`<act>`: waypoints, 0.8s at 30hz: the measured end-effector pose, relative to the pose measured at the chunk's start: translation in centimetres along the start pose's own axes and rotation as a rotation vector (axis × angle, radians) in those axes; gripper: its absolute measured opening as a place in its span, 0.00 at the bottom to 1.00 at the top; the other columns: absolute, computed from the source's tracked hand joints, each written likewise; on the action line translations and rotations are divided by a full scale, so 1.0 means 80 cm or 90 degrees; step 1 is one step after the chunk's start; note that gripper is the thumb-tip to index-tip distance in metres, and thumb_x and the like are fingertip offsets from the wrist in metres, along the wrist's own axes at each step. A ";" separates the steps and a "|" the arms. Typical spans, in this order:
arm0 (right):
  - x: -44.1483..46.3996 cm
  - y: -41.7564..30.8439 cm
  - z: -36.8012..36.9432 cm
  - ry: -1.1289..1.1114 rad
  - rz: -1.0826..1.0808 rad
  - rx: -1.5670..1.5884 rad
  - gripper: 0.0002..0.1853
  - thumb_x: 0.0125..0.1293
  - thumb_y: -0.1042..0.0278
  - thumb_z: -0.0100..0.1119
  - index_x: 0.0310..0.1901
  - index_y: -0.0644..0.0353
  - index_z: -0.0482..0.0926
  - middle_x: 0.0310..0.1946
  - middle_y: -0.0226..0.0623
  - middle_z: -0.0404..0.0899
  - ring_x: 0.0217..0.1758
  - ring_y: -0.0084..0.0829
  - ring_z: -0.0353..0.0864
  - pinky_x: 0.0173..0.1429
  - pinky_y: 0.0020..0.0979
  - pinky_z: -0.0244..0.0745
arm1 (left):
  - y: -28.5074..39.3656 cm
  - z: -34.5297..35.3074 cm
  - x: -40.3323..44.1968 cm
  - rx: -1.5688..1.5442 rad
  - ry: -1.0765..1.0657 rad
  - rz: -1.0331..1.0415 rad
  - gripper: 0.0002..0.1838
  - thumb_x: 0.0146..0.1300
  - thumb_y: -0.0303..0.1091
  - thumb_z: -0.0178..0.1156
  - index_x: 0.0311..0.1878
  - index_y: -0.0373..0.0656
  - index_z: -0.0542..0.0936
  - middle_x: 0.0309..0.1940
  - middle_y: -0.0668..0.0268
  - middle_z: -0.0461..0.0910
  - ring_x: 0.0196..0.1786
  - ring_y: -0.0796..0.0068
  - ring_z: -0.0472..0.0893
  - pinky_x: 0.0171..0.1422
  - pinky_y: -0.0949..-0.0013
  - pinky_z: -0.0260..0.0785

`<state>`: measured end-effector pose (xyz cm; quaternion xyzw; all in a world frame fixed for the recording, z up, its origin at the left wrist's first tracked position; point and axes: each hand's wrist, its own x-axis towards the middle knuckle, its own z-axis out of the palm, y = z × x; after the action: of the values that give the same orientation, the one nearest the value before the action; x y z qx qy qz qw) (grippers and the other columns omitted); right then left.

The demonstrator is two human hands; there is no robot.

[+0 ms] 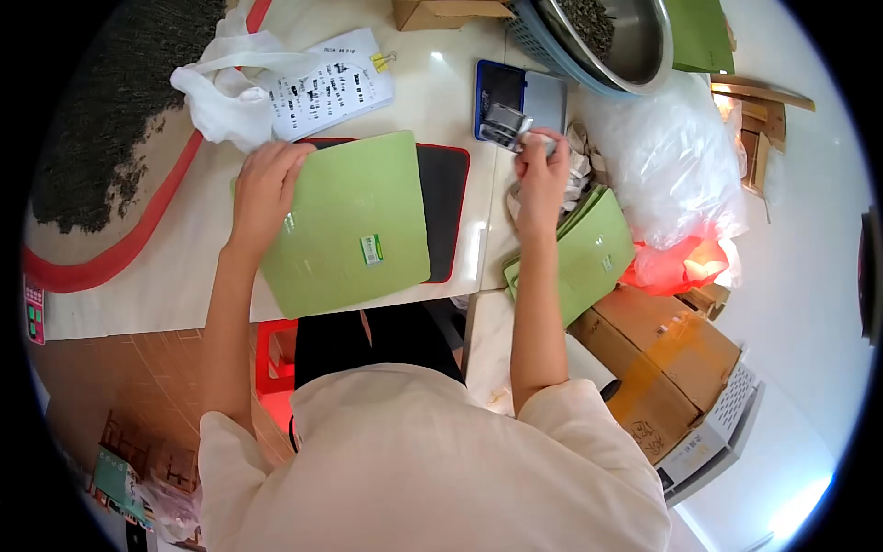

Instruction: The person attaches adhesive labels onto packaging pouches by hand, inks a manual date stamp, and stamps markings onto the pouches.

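Observation:
A flat light-green bag (345, 230) with a small green-and-white label lies partly over a black mat (445, 198) with a red edge. My left hand (264, 191) is closed at the bag's upper left edge, its fingertips bent against it. Between the fingers of my right hand (541, 179) is a small clear-and-dark stamp (505, 125), raised in front of an open blue ink pad (501, 85). The stamp's far part looks blurred. Stacked green bags (589, 253) lie to the right, below my right hand.
Papers (322, 87) with dark stamped marks and a yellow clip lie at the back, beside a white cloth (225, 97). Dark loose leaves (101, 120) fill a red-rimmed tray on the left. A steel bowl (648, 46), clear plastic (662, 156) and cardboard boxes (653, 350) flank the right.

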<state>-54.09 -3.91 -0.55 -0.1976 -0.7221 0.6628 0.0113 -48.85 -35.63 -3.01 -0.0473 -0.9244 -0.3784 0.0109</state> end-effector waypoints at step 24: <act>0.060 -0.017 0.030 -0.107 -0.216 -0.520 0.09 0.59 0.72 0.59 0.39 0.62 0.70 0.22 0.42 0.77 0.21 0.38 0.77 0.28 0.34 0.72 | -0.030 0.041 0.006 0.062 0.029 0.018 0.09 0.59 0.24 0.55 0.42 0.45 0.80 0.36 0.64 0.76 0.41 0.64 0.75 0.47 0.64 0.65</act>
<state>-59.57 -4.79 -0.76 -0.0099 -0.9453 0.3257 -0.0178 -49.53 -34.96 -7.02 -0.0511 -0.9403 -0.3342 0.0399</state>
